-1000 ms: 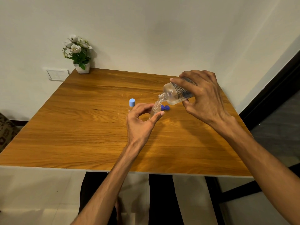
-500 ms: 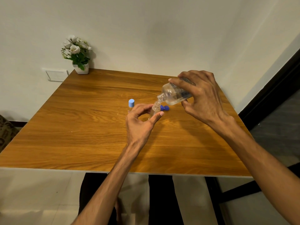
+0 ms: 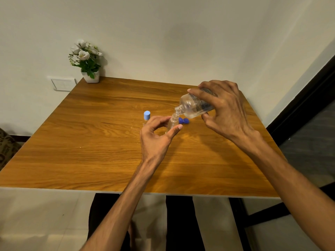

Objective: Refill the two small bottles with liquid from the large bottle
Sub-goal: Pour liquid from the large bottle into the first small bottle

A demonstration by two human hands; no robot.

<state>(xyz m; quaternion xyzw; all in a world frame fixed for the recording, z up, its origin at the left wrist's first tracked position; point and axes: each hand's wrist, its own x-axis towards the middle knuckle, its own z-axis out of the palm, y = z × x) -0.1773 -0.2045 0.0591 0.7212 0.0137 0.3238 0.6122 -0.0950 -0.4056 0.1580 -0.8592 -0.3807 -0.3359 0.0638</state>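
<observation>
Little has moved — the large bottle [image 3: 194, 105] stays tipped, right fingers [image 3: 199, 93] clamped on it, neck over the small bottle [image 3: 172, 122] pinched by left fingers [image 3: 176, 128]. Pouring is underway — next, the capped bottle [image 3: 146, 117] must be opened.

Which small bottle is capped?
The left small bottle: light blue cap on. The small bottle in the left hand is open.

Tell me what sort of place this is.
Probably a room in a home, though that is a guess. A bare wooden table stands against a plain wall, with a small pot of white flowers at its far corner and a wall switch plate beside it.
</observation>
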